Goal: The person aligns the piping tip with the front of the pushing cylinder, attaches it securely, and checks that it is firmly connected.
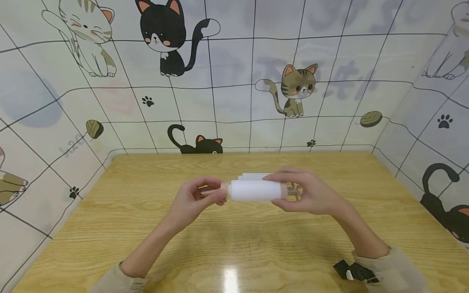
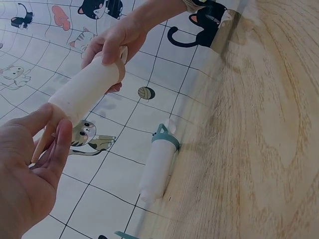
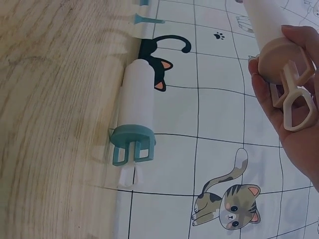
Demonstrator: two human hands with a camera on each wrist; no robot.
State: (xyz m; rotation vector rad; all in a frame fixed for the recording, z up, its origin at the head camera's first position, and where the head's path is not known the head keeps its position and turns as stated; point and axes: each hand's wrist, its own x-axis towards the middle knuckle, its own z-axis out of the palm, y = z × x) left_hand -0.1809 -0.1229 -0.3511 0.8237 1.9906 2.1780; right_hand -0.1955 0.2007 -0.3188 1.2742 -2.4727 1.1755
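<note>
A white icing syringe with pink fittings is held level above the table between both hands. My left hand pinches its pink nozzle end between thumb and fingers. At the other end, my right hand grips the barrel near the pink collar. Finger loops and a pale plunger ring stick out past that collar, beside the right palm. A second white syringe with a teal collar lies behind; the held one partly hides it in the head view.
The wooden table runs back to a wall covering printed with cats and grid lines. Near the wall lies a separate teal nozzle piece. A black strap is at the right sleeve.
</note>
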